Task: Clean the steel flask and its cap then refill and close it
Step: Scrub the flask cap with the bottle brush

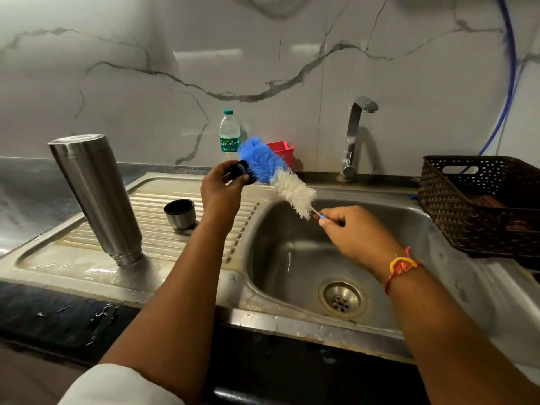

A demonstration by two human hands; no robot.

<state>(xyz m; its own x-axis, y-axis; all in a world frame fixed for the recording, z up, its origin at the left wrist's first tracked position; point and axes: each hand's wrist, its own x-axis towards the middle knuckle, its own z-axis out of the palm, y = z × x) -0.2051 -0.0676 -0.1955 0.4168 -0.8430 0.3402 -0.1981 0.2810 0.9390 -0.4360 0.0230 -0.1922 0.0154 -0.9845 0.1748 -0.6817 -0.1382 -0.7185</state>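
The steel flask (pixel 95 194) stands upside down, mouth on the ribbed draining board (pixel 204 226), at the left. A steel cup lid (pixel 180 213) with a dark inside sits on the board beside it. My left hand (pixel 223 187) grips a small dark stopper cap (pixel 241 172) above the board's right end. My right hand (pixel 355 233) pinches the handle end of a bottle brush (pixel 279 173) with blue and white bristles. The blue bristles touch the cap.
The sink bowl (pixel 292 258) with its drain (pixel 342 299) lies below my right hand. A tap (pixel 355 135) stands behind it. A plastic water bottle (pixel 230 135) and a red holder (pixel 282 152) stand at the wall. A dark brown basket (pixel 479 206) sits at the right.
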